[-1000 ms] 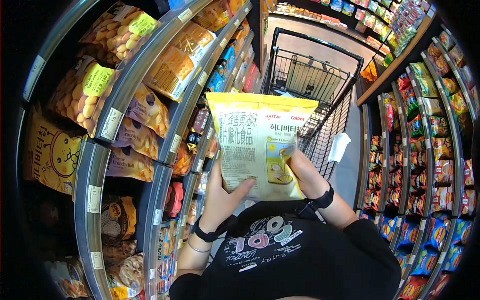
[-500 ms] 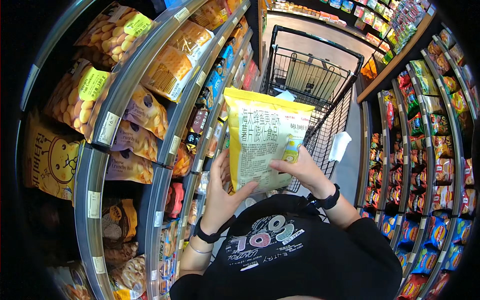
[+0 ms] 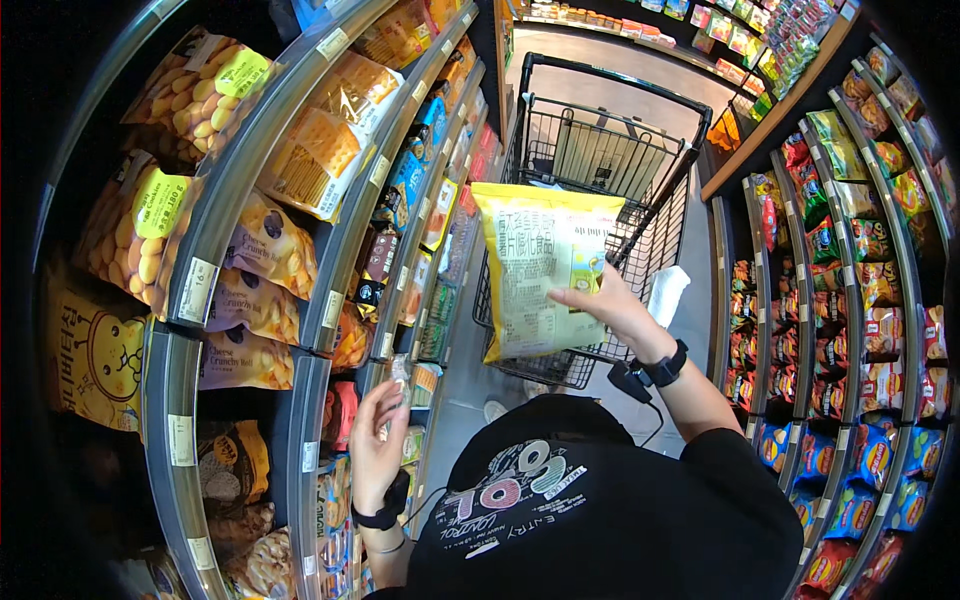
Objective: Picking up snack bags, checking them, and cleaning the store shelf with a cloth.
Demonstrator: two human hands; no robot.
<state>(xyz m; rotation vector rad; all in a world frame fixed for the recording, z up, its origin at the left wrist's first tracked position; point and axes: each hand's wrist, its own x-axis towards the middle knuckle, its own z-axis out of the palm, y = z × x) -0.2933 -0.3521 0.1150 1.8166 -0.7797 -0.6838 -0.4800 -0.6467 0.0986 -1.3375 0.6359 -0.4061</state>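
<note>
My right hand (image 3: 618, 308) grips a yellow snack bag (image 3: 520, 285) by its right side, thumb across the printed back panel. The bag is puffed up, upright and slightly tilted, held in front of a black wire shopping cart (image 3: 655, 205). Away from the bag, my left hand (image 3: 378, 435) is open beside the left shelf edge, fingers loosely bent and holding nothing. Dark bands circle both wrists, and a black cable device hangs near the right one.
Stepped shelves on the left carry cookie bags (image 3: 150, 225), purple-and-cream snack bags (image 3: 265, 240) and cracker packs (image 3: 315, 165). More snack bags (image 3: 880, 450) line the right shelves. White paper (image 3: 668, 292) hangs on the cart's right side. Grey floor (image 3: 455, 400) runs between.
My left hand has let go of the snack bag and moved left and down toward the shelf. The bag, now in my right hand alone, has shifted slightly right.
</note>
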